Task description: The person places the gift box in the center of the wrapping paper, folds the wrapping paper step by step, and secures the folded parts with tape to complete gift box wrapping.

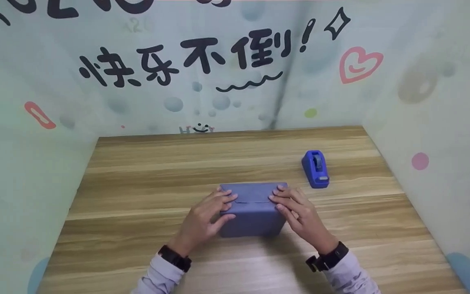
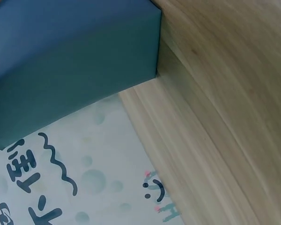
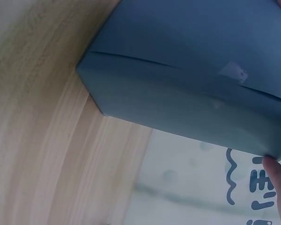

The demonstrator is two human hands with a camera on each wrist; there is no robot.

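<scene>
A box wrapped in smooth blue paper (image 1: 253,224) sits on the wooden table in front of the person. My left hand (image 1: 206,214) holds its left end, fingers over the top and thumb at the front upper edge. At the opposite end, my right hand (image 1: 302,214) grips the box with fingertips on the top. Between the hands, a paper flap's edge crosses the top face. In the right wrist view, one fingertip (image 3: 277,176) touches a corner of the box; folded seams and a small shiny patch (image 3: 234,71) show on the paper.
A blue tape dispenser (image 1: 315,169) stands on the table (image 1: 137,175), beyond the right hand. Printed cloth walls (image 1: 145,110) border the table at the back and both sides. Each wrist wears a black strap.
</scene>
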